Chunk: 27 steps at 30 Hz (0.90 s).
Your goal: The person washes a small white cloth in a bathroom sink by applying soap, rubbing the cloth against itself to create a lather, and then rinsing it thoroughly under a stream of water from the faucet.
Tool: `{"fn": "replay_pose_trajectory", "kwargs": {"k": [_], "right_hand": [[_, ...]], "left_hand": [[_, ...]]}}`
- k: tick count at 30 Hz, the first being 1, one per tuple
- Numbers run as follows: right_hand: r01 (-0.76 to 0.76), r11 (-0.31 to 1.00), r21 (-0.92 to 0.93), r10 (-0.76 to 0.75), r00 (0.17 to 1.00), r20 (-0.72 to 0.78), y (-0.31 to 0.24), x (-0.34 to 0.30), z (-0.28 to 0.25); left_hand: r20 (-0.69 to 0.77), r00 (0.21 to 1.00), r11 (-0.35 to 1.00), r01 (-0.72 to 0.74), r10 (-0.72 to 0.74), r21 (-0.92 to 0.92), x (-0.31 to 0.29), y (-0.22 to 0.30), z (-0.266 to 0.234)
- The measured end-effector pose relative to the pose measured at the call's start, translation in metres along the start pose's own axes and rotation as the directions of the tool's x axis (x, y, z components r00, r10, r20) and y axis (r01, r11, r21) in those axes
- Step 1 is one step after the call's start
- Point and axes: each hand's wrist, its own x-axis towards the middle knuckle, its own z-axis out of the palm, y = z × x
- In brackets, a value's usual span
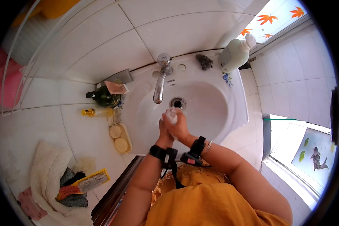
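Two hands, my left hand point(164, 130) and right hand point(180, 127), were pressed together on the near side of the faucet point(163, 71), fingers curled, white lather point(172, 116) at their far end. They overlapped, so I could not tell how tightly either had closed or whether a bar lay inside. The faucet's mouth pointed toward me, ahead and slightly left of the lather, which showed no clear long axis; my left hand was on the mouth's side, my right hand farther across. The drain point(178, 102) lay just right of the faucet's mouth. Right of the faucet sat a dark scrubber point(204, 61), then a pale pump bottle point(234, 55); left of it, a dark green bottle point(106, 98) and, nearer me, a soap dish point(126, 138).
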Motion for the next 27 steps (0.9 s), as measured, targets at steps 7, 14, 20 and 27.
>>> {"fn": "replay_pose_trajectory", "kwargs": {"k": [7, 14, 20, 27], "right_hand": [[-0.805, 0.553, 0.217, 0.815, 0.576, 0.060, 0.028, 0.063, -0.047], [-0.661, 0.667, 0.344, 0.397, 0.706, 0.587, -0.026, 0.060, -0.092], [-0.423, 0.902, 0.086, 0.344, 0.824, 0.450, 0.008, 0.068, -0.091], [-0.269, 0.954, -0.133, 0.291, 0.936, 0.196, -0.002, 0.067, -0.097]], "left_hand": [[-0.108, 0.977, 0.982, 0.187, -0.183, 0.028, -0.016, 0.019, 0.033], [0.100, 0.991, 0.990, 0.078, -0.090, 0.120, -0.018, 0.033, -0.002], [0.179, 0.957, 0.858, 0.112, -0.229, 0.501, -0.021, 0.047, 0.017], [0.130, 0.928, 0.762, 0.199, -0.348, 0.617, -0.019, 0.045, -0.011]]}}
